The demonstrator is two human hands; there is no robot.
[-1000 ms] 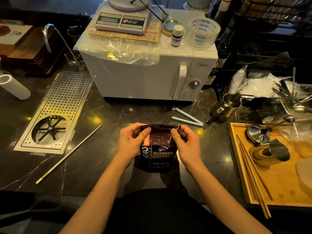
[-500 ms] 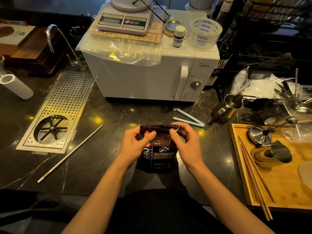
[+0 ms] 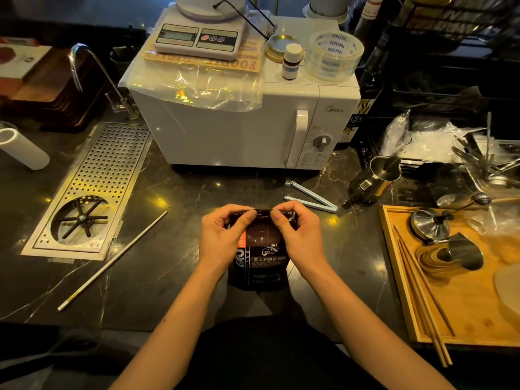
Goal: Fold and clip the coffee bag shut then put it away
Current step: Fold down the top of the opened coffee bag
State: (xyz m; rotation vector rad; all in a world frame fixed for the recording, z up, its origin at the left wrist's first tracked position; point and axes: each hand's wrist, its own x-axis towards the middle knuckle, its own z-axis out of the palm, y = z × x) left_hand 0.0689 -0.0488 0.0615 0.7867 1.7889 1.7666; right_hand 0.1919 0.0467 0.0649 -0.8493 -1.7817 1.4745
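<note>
Now, grip: left hand and right hand pinch coffee bag top.
Clip: open bag clip just beyond, nearer right hand.

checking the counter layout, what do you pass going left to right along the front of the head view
white tube → perforated drain tray → white stick → left hand → coffee bag → right hand → wooden tray
</note>
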